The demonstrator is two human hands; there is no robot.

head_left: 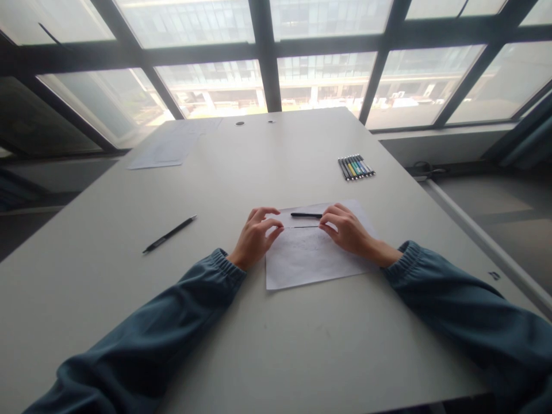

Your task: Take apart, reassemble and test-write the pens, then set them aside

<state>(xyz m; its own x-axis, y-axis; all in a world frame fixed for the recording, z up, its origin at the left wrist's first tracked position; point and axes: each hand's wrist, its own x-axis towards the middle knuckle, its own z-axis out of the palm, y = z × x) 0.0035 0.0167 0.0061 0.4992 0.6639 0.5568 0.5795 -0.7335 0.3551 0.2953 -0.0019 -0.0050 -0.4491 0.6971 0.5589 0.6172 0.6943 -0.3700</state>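
Observation:
My left hand (257,233) and my right hand (345,228) face each other over a white sheet of paper (302,270). Between their pinched fingertips stretches a thin pen refill (305,227), dark along most of its length and pale towards the left end. My fingers cover both of its tips. Just beyond it, a black pen barrel (305,215) lies on the paper, its right end hidden behind my right hand. Faint marks show on the sheet below the refill.
A black pen (169,234) lies on the white table (241,345) to the left. Several pens (356,167) form a neat row at the back right. More paper sheets (166,146) rest at the far left, before the windows.

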